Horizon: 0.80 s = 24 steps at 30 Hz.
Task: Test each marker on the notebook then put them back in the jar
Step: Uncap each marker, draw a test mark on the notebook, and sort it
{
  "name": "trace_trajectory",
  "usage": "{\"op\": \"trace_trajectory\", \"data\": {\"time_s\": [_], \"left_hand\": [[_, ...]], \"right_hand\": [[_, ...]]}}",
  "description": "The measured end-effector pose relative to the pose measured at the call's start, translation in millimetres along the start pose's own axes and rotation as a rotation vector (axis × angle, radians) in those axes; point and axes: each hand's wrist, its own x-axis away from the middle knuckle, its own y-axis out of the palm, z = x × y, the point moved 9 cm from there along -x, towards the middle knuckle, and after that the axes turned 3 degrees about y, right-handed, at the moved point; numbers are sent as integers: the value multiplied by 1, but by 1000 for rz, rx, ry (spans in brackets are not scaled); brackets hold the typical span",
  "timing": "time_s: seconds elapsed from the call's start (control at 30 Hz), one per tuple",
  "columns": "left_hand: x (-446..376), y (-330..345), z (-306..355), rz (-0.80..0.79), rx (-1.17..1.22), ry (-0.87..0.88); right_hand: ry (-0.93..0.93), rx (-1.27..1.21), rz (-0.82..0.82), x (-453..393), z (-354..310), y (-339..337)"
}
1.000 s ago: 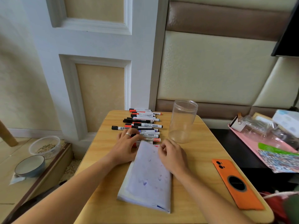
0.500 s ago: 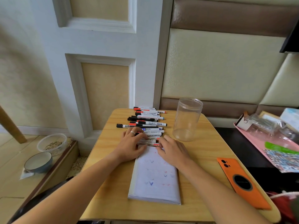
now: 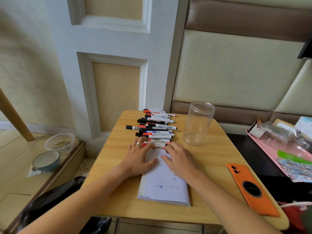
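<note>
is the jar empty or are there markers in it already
Empty. The clear jar stands upright and open with nothing visible through its wall; the markers lie on the table.

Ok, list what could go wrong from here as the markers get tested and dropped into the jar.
1. The jar is tall, light-looking and empty, standing right of the markers; a reaching right hand might tip it.
2. The markers lie loosely piled, some near the table's far edge; pulling the nearest one out could roll others off.
3. The left hand and right hand both rest on the notebook, covering writing space.
</note>
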Motion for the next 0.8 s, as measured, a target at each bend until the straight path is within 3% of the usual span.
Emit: {"op": "trace_trajectory", "data": {"time_s": [0.13,0.43,0.8], "left_hand": [[15,3,-4,-26,-15,-117],[20,5,4,-20,-120,-99],[20,5,5,26,-129,-45]], "right_hand": [[-19,72,83,0,-8,-2],[35,37,242,-13,-16,-6],[-21,-135,27,-53,-17,20]]}}
